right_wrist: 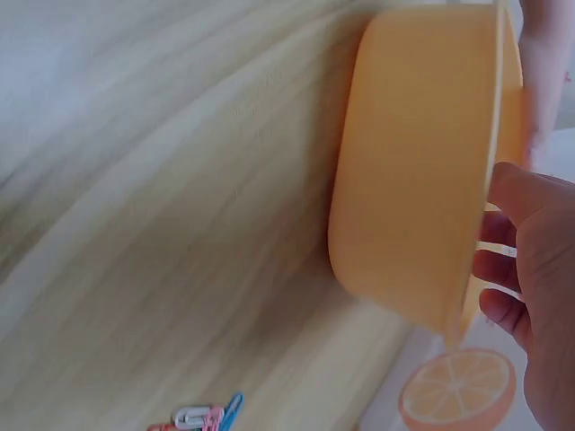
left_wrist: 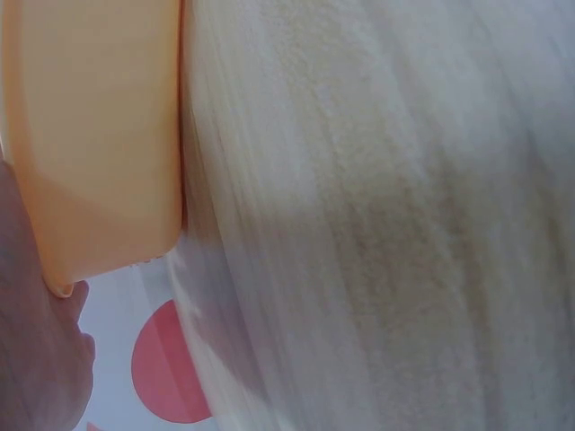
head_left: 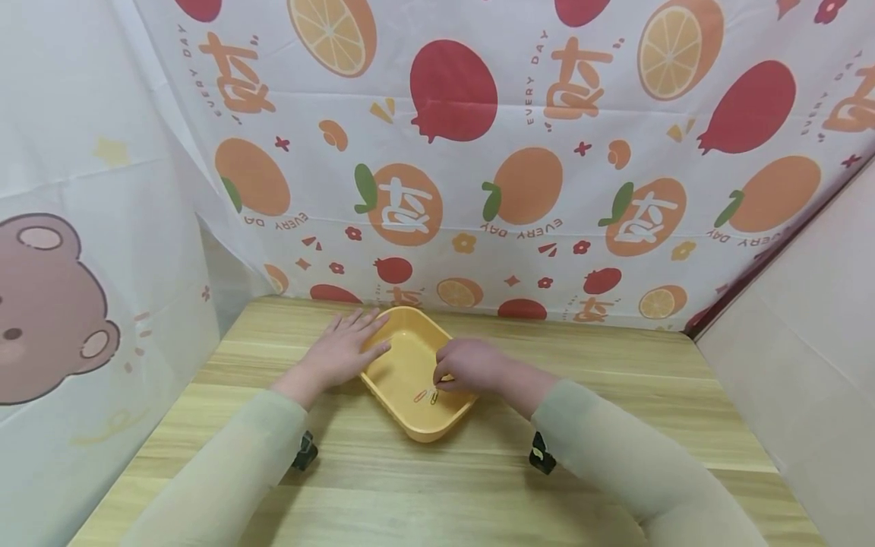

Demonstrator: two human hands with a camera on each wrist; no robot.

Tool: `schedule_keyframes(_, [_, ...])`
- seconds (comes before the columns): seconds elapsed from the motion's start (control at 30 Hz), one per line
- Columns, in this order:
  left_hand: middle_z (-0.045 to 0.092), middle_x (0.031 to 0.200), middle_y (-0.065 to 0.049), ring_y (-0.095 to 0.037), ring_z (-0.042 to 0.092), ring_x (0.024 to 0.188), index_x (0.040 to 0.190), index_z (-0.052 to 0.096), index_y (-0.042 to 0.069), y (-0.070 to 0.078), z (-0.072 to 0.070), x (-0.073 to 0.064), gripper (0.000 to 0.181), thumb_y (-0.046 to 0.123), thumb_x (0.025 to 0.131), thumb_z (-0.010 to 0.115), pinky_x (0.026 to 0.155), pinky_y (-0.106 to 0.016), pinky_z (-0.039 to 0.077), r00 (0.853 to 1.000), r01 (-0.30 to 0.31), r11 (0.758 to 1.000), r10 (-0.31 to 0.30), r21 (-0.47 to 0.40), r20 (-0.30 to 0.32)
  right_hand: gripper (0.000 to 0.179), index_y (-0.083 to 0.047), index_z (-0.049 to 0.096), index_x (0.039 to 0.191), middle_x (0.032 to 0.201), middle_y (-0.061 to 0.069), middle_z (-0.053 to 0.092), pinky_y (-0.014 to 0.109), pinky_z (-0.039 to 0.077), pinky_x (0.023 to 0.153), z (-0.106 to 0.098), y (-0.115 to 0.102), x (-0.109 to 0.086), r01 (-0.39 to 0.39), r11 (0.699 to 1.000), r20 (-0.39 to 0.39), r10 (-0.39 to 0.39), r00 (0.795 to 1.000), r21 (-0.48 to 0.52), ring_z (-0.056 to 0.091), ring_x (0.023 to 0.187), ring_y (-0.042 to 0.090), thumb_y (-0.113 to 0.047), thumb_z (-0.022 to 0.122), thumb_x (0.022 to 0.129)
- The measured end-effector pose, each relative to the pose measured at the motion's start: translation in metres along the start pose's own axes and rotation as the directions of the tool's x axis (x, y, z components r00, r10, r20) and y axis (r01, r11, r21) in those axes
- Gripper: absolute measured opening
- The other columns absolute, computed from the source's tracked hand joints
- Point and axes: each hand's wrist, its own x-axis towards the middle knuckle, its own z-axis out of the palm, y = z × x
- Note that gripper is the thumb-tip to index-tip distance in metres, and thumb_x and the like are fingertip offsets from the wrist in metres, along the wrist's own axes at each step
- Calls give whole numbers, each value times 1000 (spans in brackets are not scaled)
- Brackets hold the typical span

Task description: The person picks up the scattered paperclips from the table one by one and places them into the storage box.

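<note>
A yellow plastic basin (head_left: 399,361) lies at an angle on the wooden table. My left hand (head_left: 344,351) rests across its left rim, fingers spread and thumb reaching over the inside. My right hand (head_left: 475,365) is over the right side of the basin, fingers curled down and thumb and forefinger pinching low at a small yellow-and-black paper clip (head_left: 434,397). Beside that clip, a red paper clip (head_left: 420,396) lies on the basin floor. In the right wrist view, the curled fingers (right_wrist: 499,268) show just past the rim; their tips' contact with the clip is hidden there.
Several coloured paper clips (right_wrist: 202,417) lie on the table outside the basin, at the bottom of the right wrist view. A fruit-patterned cloth (head_left: 451,167) hangs behind the table (head_left: 410,486). White side walls, one with a printed bear (head_left: 48,311), flank it.
</note>
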Motion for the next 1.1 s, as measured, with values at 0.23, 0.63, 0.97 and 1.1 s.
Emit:
schedule_keyframes(0.23, [20,164,-5,-37,13,150,159,26,25,0,0,0,76,71,98,24,119,-60,5,1000,1,1000,-1,10,3,13,-25,79,89,82,-12,61,23,47,75,11,-10,15,9,1000,81,-8,997,-7,57,81,9,-34,71,93])
schedule_keyframes(0.63, [23,163,-7,-37,14,150,158,27,24,1,-1,1,74,69,99,27,119,-61,9,1000,-5,1000,5,23,-8,12,-28,80,88,77,-12,58,23,44,65,18,-19,29,-8,999,146,14,989,-43,54,74,8,-33,70,93])
schedule_keyframes(0.97, [23,163,-8,-38,14,150,159,27,24,1,-1,3,71,64,100,32,119,-62,6,1000,-3,1000,3,15,-2,16,-29,79,87,77,-14,56,24,46,71,13,-15,33,-42,999,144,42,989,-4,54,76,7,-41,69,93])
schedule_keyframes(1.1, [21,164,-7,-38,14,150,159,26,25,0,0,3,73,67,99,30,119,-62,8,1000,5,1000,-5,18,7,18,-29,79,89,79,-15,56,24,47,74,9,-12,30,-81,996,140,77,987,23,54,77,5,-43,68,93])
